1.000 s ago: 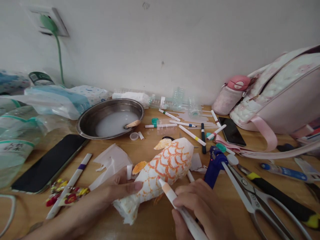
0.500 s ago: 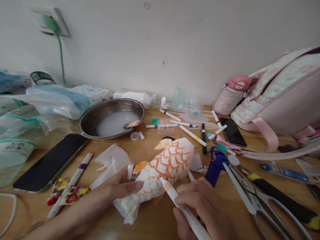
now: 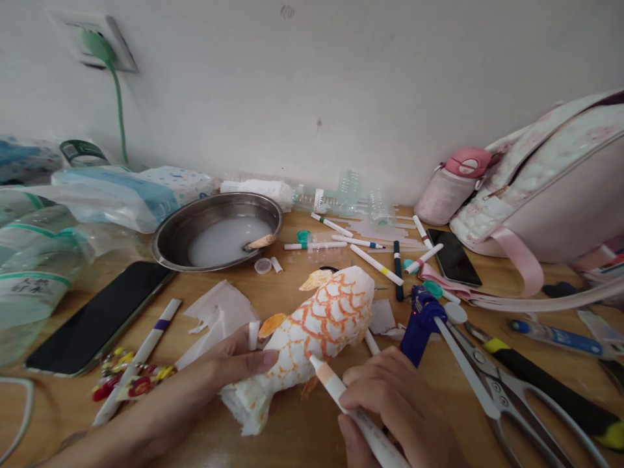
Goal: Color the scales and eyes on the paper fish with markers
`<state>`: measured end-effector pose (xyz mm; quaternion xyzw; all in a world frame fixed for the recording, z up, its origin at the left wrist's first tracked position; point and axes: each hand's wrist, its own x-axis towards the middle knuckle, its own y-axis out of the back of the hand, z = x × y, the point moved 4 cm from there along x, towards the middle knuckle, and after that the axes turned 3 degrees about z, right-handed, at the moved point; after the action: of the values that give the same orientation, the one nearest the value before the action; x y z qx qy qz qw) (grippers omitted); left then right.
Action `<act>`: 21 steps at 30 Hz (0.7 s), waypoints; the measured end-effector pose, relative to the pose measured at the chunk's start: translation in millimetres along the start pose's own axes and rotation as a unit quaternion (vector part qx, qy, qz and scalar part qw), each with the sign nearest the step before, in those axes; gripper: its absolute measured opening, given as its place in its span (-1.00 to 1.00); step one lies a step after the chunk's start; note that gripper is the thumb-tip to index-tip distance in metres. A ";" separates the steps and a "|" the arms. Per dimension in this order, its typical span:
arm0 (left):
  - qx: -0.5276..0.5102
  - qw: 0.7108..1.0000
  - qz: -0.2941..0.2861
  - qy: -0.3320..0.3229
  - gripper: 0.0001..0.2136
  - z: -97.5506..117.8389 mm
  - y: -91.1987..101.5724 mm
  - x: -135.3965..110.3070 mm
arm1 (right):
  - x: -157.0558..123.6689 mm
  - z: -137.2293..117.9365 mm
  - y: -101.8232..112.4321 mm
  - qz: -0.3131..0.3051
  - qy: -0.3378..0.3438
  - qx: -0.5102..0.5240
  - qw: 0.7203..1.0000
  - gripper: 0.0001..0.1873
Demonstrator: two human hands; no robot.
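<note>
A white paper fish (image 3: 312, 325) with orange scale lines lies tilted in front of me, its tail toward the lower left. My left hand (image 3: 238, 364) grips it near the tail, thumb on top; a small white marker cap (image 3: 253, 335) shows by the fingers. Orange fins stick out along its upper edge. My right hand (image 3: 385, 403) is closed round a white marker (image 3: 348, 403) with a pale orange band. The marker's tip meets the lower side of the fish's body, where paler orange lines run toward the tail.
A metal basin (image 3: 217, 231) of cloudy liquid stands behind, left. At right lie a blue glue gun (image 3: 419, 322), scissors (image 3: 492, 383) and a black-and-yellow cutter (image 3: 550, 383). Loose markers (image 3: 375, 263) are scattered behind the fish. A phone (image 3: 97, 318) lies left; a backpack (image 3: 550, 188) stands right.
The marker tip has shifted slightly left and down along the fish's side. The fish has moved a little to the left; my left hand keeps its hold.
</note>
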<state>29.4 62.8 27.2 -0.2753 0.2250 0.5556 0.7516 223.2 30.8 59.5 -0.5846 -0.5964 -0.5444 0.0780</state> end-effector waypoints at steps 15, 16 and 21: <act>-0.018 1.000 0.003 0.023 -0.72 -4.9 6.4 1.8 | -0.2 -0.1 1.1 -0.001 -0.006 -0.001 1.000 -0.88; -0.020 0.999 0.000 0.027 -0.74 -5.5 7.0 2.7 | -0.5 -0.2 1.6 0.003 -0.007 0.000 1.000 -0.87; -0.030 0.999 -0.038 0.020 -0.74 -13.4 12.0 15.1 | -1.0 -0.5 0.1 -0.008 -0.008 -0.008 1.000 -0.90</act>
<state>21.7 67.4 5.4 -0.3167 0.2125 0.5273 0.7593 223.4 29.8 59.1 -0.5848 -0.5973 -0.5452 0.0637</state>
